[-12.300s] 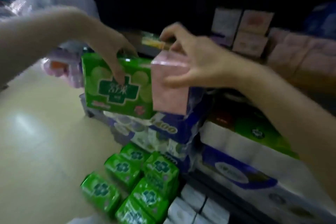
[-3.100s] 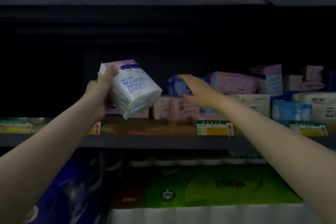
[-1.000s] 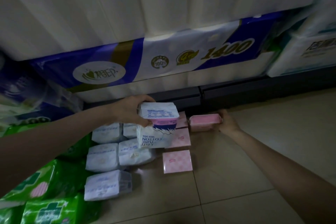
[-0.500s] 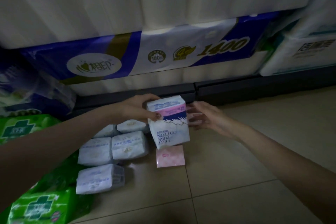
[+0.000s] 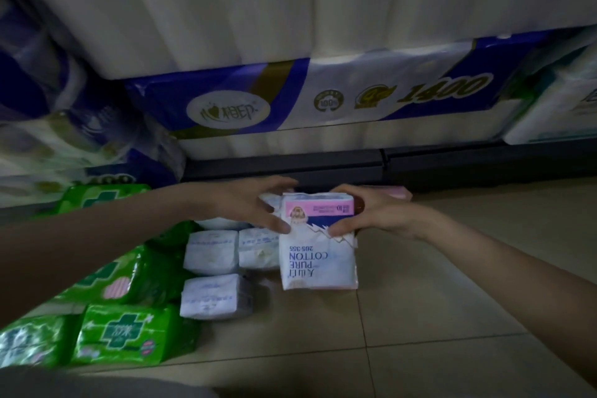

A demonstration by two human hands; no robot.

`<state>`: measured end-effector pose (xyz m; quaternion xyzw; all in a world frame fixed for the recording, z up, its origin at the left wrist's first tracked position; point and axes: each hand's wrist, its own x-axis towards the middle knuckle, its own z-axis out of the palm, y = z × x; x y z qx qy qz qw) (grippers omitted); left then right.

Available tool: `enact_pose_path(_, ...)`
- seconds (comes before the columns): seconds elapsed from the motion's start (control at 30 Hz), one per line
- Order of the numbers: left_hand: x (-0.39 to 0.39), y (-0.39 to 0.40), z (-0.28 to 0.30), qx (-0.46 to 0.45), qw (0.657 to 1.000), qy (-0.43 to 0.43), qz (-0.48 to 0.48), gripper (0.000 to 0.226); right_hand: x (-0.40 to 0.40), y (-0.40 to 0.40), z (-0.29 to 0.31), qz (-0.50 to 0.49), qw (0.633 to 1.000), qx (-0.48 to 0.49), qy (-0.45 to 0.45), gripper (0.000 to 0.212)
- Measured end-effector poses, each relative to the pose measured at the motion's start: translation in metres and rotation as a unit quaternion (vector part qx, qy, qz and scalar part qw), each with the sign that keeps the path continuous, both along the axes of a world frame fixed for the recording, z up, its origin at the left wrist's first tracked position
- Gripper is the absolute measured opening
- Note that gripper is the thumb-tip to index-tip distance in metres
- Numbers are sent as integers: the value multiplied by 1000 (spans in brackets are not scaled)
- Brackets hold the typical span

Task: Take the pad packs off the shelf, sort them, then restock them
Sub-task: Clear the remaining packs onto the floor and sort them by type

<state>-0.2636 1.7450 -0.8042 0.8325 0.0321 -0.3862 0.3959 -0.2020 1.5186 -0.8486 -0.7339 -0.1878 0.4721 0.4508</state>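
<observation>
Pack [image 5: 318,247] of pure-cotton pads held between both hands, thumbs on front.

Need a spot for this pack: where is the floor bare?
Bare tile right of the held pack, below the shelf base. Crowded left: white packs, then green packs. A pink pack lies behind the right hand.

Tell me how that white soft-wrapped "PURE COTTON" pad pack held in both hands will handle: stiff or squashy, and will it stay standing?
The white "PURE COTTON" pad pack looks squashy: its film wrap wrinkles where the left hand and right hand pinch it. It is probably light for its bulk, being held by fingertips. The glossy wrap may be slippery. Tall and thin, it would likely tip if released upright.
</observation>
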Motion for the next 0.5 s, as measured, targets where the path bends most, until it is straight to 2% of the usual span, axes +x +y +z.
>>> enact_pose_path(0.07,-11,5,2,-32,998,25,48,66,-5,18,6,21,999,28,11,55)
enact_pose_path(0.17,-20,17,1,-55,994,-10,93,46,-7,33,10,-3,997,71,19,69)
enact_pose_path(0.23,-27,28,0,-120,977,-34,170,47,-9,33,9,-30,990,110,78,79)
enact_pose_path(0.3,-34,38,-4,-218,941,-35,258,57,-16,35,8,-71,983,121,121,84)
enact_pose_path(0.37,-41,45,-10,-272,917,-26,292,72,-22,42,9,-151,969,138,140,75)
enact_pose_path(0.4,-46,50,-14,-263,922,-21,284,79,-24,45,12,-179,964,150,127,71)
enact_pose_path(0.43,-51,55,-17,-216,945,-29,243,84,-24,47,17,-181,967,155,86,68)
enact_pose_path(0.47,-56,61,-19,-121,979,-43,158,83,-23,48,24,-152,977,146,20,66)
enact_pose_path(0.5,-62,68,-23,-16,997,-46,66,79,-23,48,32,-87,987,122,-61,64)
